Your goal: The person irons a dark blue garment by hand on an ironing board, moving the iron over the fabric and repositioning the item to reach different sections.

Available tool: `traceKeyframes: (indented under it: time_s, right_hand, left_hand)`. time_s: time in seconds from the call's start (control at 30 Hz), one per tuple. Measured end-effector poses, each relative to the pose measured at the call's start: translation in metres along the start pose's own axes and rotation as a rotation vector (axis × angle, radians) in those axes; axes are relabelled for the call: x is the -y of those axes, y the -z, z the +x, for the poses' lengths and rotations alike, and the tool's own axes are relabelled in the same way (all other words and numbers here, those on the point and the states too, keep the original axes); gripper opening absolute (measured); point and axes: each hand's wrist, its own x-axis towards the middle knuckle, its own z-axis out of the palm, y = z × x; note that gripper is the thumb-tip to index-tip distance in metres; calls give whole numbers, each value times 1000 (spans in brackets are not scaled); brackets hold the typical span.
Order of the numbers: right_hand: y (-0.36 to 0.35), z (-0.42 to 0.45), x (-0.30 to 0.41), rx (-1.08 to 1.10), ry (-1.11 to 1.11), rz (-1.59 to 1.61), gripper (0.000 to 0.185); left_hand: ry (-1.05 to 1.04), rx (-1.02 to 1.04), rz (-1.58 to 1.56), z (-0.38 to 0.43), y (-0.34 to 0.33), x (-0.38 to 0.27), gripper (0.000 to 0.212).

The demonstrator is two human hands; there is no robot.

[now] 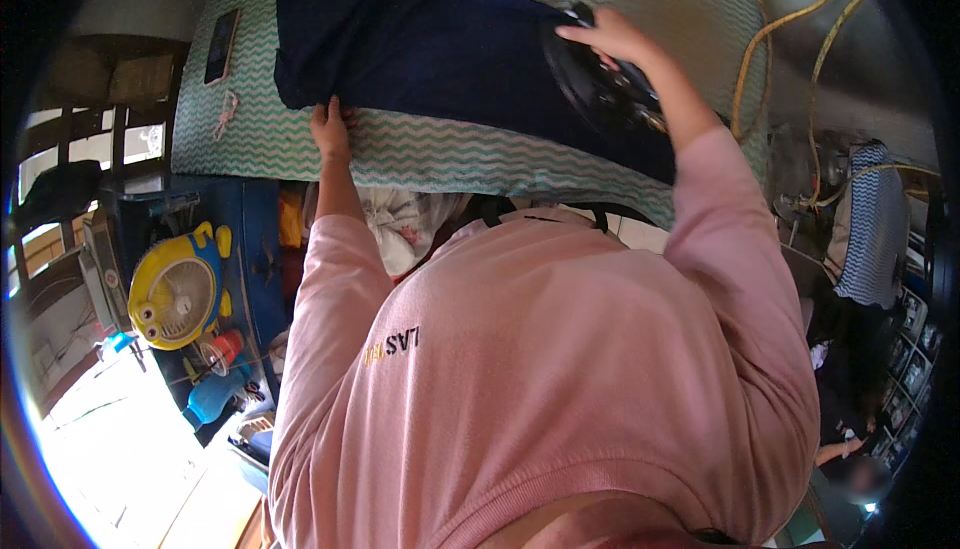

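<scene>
A dark navy garment point(450, 46) lies spread over a table covered with a green-and-white zigzag cloth point(465, 145). At the garment's near left edge, my left hand point(330, 129) pinches the fabric between thumb and fingers. My right hand point(619, 39) is wrapped around the handle of a black clothes iron point(592, 84). The iron rests on the right part of the garment, its soleplate hidden from view.
A phone point(222, 46) and a small pink strap point(226, 115) lie on the table's left. Yellow hoses point(750, 50) hang at the right. A yellow character-shaped fan point(176, 294) stands by a blue cabinet point(255, 249). Another person's arm point(838, 450) shows at lower right.
</scene>
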Motion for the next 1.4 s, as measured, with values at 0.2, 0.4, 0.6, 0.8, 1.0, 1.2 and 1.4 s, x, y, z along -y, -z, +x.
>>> traceKeyframes:
  time_s: [0.2,0.4,0.6,0.8,1.0,1.2,1.4]
  right_hand:
    - [61,-94,-91,-151,-344,119,44]
    - [67,-122,-91,-233,-344,40,45]
    - [-14,-84,-1,44,80,-121,47]
    - [-92,-3,98,280,401,-349,52]
    - [-85,61,129,264,218,-247,51]
    - [-6,49,40,-7,3,55,42]
    - [36,-16,-19,29,-194,109,44]
  left_hand:
    - [-18,7,-38,3,3,6,16]
    - [8,17,-28,6,3,-1,15]
    - [127,90,-214,1,16,-22,19]
    - [4,127,-120,5,28,-36,20]
    - [140,115,0,8,34,-28,19]
    - [178,113,-39,12,26,-23,20]
    - [130,35,15,18,33,-10,20]
